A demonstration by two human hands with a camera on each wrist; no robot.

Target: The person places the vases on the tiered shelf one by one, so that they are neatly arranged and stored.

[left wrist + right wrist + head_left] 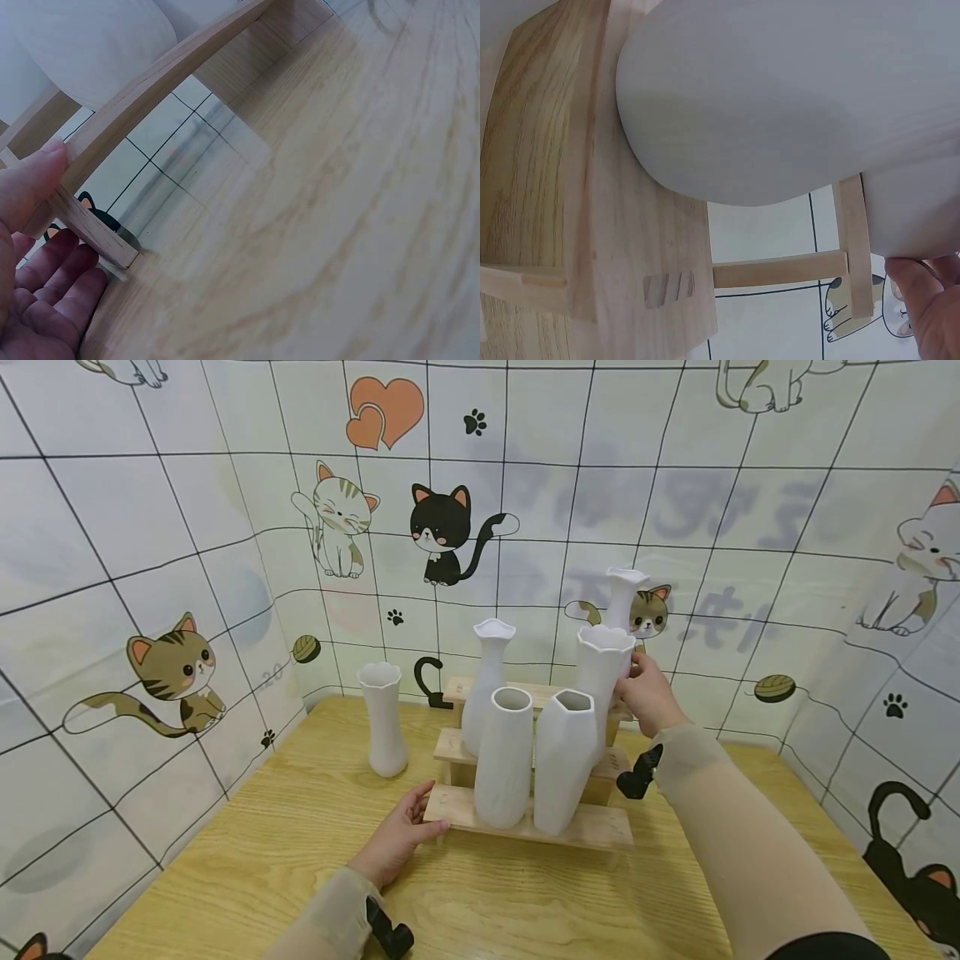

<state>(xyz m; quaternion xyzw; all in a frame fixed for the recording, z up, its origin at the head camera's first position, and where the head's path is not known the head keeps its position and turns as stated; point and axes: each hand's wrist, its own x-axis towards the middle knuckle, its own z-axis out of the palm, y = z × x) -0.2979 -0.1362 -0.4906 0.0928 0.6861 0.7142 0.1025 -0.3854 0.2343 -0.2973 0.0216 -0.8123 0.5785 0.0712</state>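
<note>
A three-step wooden stand [525, 820] bears several white vases. My left hand [397, 839] grips the left end of its lowest step; in the left wrist view the thumb lies on the board and the fingers are around the leg [101, 236]. On the top step at the right rises a tall vase with a flared rim [624, 589], its lower body partly hidden. My right hand [654, 693] holds that vase low on its right side. Just in front of it stands a scalloped vase [600, 664], which fills much of the right wrist view.
A smooth round vase [504, 760] and a faceted vase [564, 760] stand on the lowest step. Behind them is a slim-necked vase [487, 693]. Another vase [384, 718] stands alone on the wooden table [315, 793], left of the stand. A cat-print wall covering surrounds the table.
</note>
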